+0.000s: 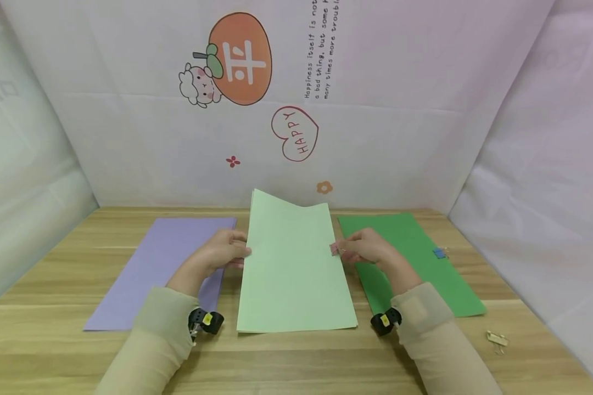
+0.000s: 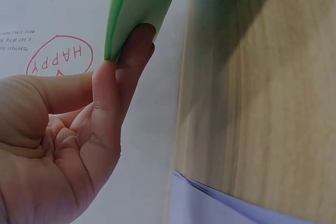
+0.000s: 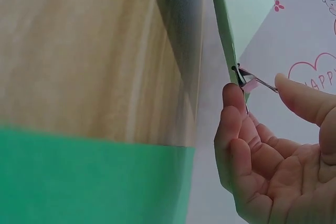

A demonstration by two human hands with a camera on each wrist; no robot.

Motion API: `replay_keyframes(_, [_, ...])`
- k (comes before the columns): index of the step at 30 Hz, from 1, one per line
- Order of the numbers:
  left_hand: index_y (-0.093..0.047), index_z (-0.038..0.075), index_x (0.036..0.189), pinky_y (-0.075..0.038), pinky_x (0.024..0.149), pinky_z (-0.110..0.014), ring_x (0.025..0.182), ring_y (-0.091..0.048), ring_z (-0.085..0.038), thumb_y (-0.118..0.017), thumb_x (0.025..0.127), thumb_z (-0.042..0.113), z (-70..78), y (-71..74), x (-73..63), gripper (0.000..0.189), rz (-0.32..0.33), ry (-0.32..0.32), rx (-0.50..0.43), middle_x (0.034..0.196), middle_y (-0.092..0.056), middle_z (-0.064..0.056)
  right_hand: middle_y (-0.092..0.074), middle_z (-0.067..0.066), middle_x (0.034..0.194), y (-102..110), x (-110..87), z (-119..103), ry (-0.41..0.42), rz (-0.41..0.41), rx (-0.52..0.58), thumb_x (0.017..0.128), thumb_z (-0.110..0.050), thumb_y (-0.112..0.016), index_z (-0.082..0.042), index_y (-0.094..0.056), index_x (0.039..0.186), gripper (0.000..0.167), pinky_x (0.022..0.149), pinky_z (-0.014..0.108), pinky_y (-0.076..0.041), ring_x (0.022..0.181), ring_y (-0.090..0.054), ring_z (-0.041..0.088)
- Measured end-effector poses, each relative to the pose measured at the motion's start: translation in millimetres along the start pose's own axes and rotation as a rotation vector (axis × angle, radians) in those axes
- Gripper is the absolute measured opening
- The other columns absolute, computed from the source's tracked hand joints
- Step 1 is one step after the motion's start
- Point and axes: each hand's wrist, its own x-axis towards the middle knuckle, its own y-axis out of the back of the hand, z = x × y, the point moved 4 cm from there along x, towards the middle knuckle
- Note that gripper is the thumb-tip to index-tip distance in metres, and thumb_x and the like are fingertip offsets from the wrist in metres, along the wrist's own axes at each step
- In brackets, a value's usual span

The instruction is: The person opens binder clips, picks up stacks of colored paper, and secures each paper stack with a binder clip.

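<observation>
A stack of light green paper sheets is held up above the table in the head view, its top edge bowed. My left hand pinches its left edge between thumb and fingers; in the left wrist view the fingertips lie against the sheets. At the right edge sits a pink binder clip, its mouth over the paper. My right hand has its thumb and fingers on the clip's wire handles. Those handles stand spread apart in the right wrist view, the thumb at the end of one.
Purple paper lies on the wooden table at left. Dark green paper lies at right with a blue binder clip on its right edge. A gold-coloured binder clip rests near the front right. Printed white cloth hangs behind.
</observation>
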Motion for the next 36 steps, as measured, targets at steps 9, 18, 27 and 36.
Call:
replay_keyframes(9, [-0.032,-0.012,0.148,-0.055,0.063,-0.017,0.067,-0.058,-0.006,-0.057,0.097,0.006,-3.6,-5.3,2.8,0.059,0.003,0.002,0.021,0.105,-0.061,-0.010,-0.067,0.007,0.087,-2,1.3,6,-0.061,-0.042,0.045,0.099,-0.023,-0.061,0.004,-0.070,0.115,0.033,0.051,0.017,-0.041,0.057,-0.051,0.006])
replay_keyframes(18, [-0.029,-0.013,0.149,-0.055,0.065,-0.020,0.067,-0.057,-0.007,-0.056,0.098,0.006,-7.0,-8.8,4.1,0.061,-0.005,-0.002,0.029,0.110,-0.059,-0.013,-0.064,0.007,0.082,-3,0.0,7,-0.062,-0.070,0.052,0.100,-0.019,-0.060,0.004,-0.071,0.114,0.029,0.051,0.018,-0.041,0.059,-0.051,0.007])
replay_keyframes(27, [-0.021,-0.003,0.156,-0.055,0.061,-0.020,0.061,-0.053,-0.009,-0.057,0.097,0.006,-7.2,-8.2,3.5,0.070,-0.005,0.044,0.022,0.084,-0.056,-0.004,-0.068,0.011,0.096,-5,0.7,10,-0.109,-0.061,0.010,0.101,-0.029,-0.059,0.000,-0.072,0.114,0.034,0.063,0.023,-0.052,0.069,-0.059,0.012])
replay_keyframes(36, [-0.018,-0.002,0.156,-0.056,0.064,-0.023,0.065,-0.052,-0.012,-0.055,0.096,0.002,-8.7,-9.1,1.8,0.071,-0.023,0.045,0.055,0.090,-0.058,-0.008,-0.071,0.011,0.090,-5,2.7,13,-0.112,-0.072,0.005,0.102,-0.024,-0.056,0.003,-0.070,0.114,0.033,0.066,0.025,-0.055,0.070,-0.062,0.013])
